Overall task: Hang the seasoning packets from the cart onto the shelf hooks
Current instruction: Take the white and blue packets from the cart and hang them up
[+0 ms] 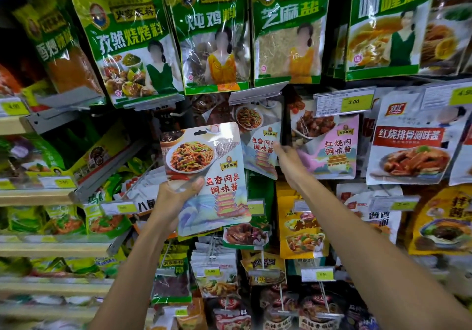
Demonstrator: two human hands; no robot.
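Pale-blue seasoning packet (212,155) is gripped by the left hand (173,198).

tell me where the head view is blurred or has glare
Head view: the held packet is fairly sharp; glare streaks the green packets on top; the shelves at frame left and the bottom corners smear with blur; wide-angle bending tilts the outer packets.

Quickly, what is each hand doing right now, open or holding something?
The left hand grips the seasoning packet.
The right hand reaches the hanging packet; its grip cannot be told.
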